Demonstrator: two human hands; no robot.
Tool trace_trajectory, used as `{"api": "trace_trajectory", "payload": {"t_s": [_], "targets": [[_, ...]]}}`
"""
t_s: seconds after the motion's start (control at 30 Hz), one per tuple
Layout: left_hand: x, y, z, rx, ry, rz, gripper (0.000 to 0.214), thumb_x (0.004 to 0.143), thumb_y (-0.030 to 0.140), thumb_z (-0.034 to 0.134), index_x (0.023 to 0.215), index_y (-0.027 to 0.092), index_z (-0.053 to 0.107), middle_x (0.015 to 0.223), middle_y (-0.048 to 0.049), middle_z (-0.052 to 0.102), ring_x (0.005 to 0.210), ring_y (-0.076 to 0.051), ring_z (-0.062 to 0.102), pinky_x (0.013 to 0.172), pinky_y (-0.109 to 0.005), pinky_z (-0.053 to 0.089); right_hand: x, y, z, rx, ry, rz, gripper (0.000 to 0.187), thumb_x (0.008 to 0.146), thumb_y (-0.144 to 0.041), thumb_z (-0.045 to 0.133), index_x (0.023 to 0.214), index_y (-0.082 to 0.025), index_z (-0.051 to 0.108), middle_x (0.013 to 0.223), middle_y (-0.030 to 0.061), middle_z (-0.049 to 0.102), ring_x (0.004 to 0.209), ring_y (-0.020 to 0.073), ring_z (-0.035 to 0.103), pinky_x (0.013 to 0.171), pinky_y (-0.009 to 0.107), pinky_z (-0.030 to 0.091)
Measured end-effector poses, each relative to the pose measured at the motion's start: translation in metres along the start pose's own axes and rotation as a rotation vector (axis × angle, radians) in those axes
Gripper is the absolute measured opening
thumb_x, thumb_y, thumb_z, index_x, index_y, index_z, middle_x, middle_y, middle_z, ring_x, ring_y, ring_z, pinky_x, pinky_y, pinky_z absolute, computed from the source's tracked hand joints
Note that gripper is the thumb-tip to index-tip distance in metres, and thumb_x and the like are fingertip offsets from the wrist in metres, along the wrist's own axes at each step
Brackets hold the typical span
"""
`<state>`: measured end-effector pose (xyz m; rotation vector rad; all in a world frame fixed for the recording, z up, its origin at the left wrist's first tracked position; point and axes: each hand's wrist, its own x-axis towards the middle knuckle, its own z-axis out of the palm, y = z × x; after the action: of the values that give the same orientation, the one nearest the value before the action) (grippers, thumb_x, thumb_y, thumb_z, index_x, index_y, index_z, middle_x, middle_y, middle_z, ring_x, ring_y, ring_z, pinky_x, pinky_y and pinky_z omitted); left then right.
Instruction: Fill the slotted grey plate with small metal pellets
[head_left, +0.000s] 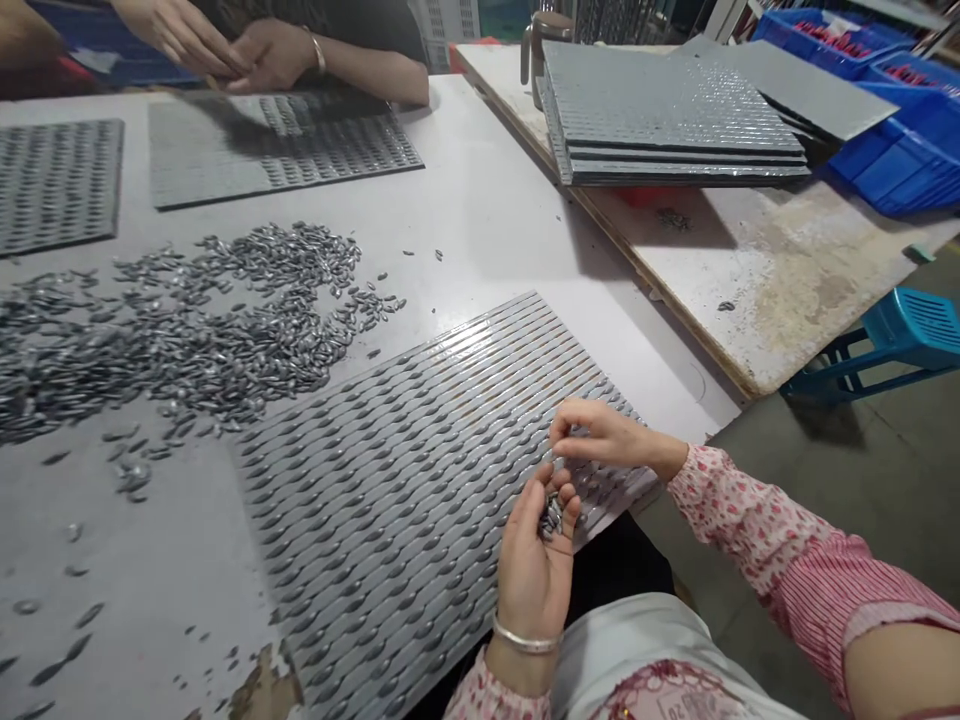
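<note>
1. pink-patterned sleeve [795, 550] loomed closest, low on the right, beside a white shirt [637, 640]!
2. and look at the left hand [532, 570], bracelet [525, 638] at its wrist: it sat cupped, palm up, grasping a clutch of small grey pieces [551, 517]!
3. just beyond it came the right hand [592, 435], fingers curled in toward the thumb; whether it gripped a piece, you could not tell.
4. beneath both lay the ridged panel [405, 490], angled on the white table [495, 220], dark ovals dotting most rows, plain grooves running at its far corner.
5. left of it, what a heap of loose pieces [247, 330], spilling wide!
6. across the table, a co-worker's hands [277, 60] met above another panel [225, 165].
7. over on the right, stacked panels [667, 110] stood beside blue bins [900, 150].
</note>
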<state>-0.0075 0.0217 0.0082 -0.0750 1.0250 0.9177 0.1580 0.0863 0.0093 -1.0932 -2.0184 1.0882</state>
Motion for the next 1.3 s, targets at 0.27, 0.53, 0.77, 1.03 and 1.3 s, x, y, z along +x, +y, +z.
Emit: {"api": "trace_trajectory", "payload": {"t_s": [0.27,0.53,0.77,1.03,1.3], "targets": [[-0.001,-0.003,-0.002,0.042,-0.039,-0.06,0.009,0.081,0.016,0.059,0.089,0.013,0.061,0.081,-0.0049,0.063,0.063,-0.009,0.058,0.052,-0.017,0.05,0.014,0.045,-0.007,-0.556,0.194,0.253,0.013,0.087,-0.023,0.061,0.076,-0.016,0.058,0.079,0.0019,0.061,0.081,0.0176,0.049,0.073,0.029,0.028],[-0.003,-0.005,0.0,0.032,-0.067,-0.077,0.013,0.076,0.017,0.066,0.088,0.012,0.064,0.082,-0.0033,0.061,0.066,-0.007,0.056,0.059,-0.018,0.051,0.016,0.048,-0.01,-0.671,0.136,0.262,0.016,0.087,-0.027,0.061,0.076,-0.016,0.058,0.08,0.0022,0.061,0.082,0.0184,0.048,0.071,0.029,0.026],[0.002,-0.008,0.001,-0.016,-0.061,-0.077,0.018,0.069,0.021,0.074,0.082,0.013,0.062,0.073,-0.0001,0.057,0.057,-0.004,0.05,0.049,-0.014,0.045,0.016,0.051,-0.007,-0.59,0.211,0.168,0.015,0.083,-0.024,0.066,0.076,-0.016,0.057,0.08,0.0027,0.059,0.082,0.0183,0.047,0.075,0.03,0.032],[0.006,-0.003,0.003,-0.021,-0.058,-0.019,0.02,0.07,0.025,0.073,0.082,0.012,0.064,0.07,0.0011,0.054,0.056,-0.003,0.048,0.049,-0.012,0.043,-0.006,-0.005,-0.003,0.076,-0.066,-0.1,0.017,0.089,-0.033,0.058,0.088,-0.016,0.059,0.082,0.0027,0.059,0.079,0.0144,0.052,0.076,0.028,0.041],[-0.001,0.0,0.01,0.04,-0.051,-0.038,0.02,0.082,0.021,0.059,0.098,0.012,0.065,0.09,-0.0078,0.063,0.073,-0.01,0.059,0.062,-0.02,0.052,-0.016,0.007,0.001,0.34,0.091,0.087,0.017,0.093,-0.032,0.05,0.092,-0.016,0.052,0.091,0.0055,0.06,0.084,0.015,0.056,0.074,0.028,0.046]]}}
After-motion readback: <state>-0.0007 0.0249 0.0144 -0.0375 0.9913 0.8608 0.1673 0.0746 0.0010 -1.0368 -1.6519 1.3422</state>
